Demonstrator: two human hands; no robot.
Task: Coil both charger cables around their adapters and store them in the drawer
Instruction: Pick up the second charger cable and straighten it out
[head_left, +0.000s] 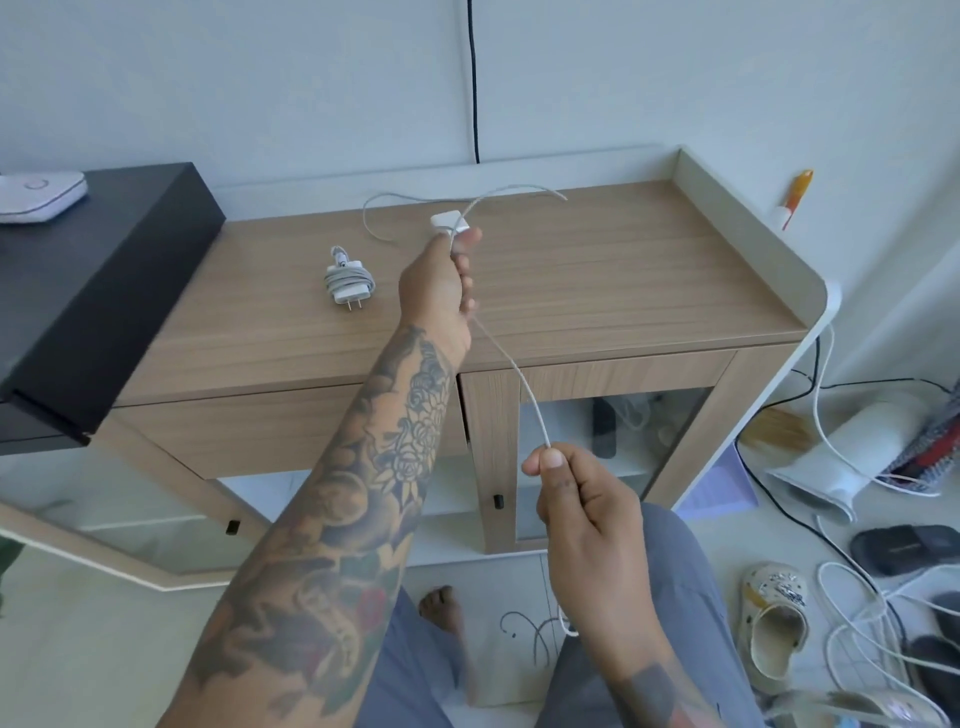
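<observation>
One white charger (348, 281) lies on the wooden cabinet top (649, 280), its cable wound around the adapter, prongs facing me. My left hand (439, 286) is raised above the top and grips the second white adapter (451, 220). Its white cable (511, 364) runs taut from that hand down to my right hand (576, 493), which pinches it in front of the cabinet. A loose part of the cable (374, 218) curves over the back of the top. The left drawer front (249, 431) is shut.
A black shelf (98, 291) with a white device (39, 195) stands on the left. Glass doors (597, 436) sit below the drawers. On the floor to the right lie shoes (774, 618), tangled white cables (872, 623) and a white fan-like appliance (852, 447). A black cord (472, 83) hangs down the wall.
</observation>
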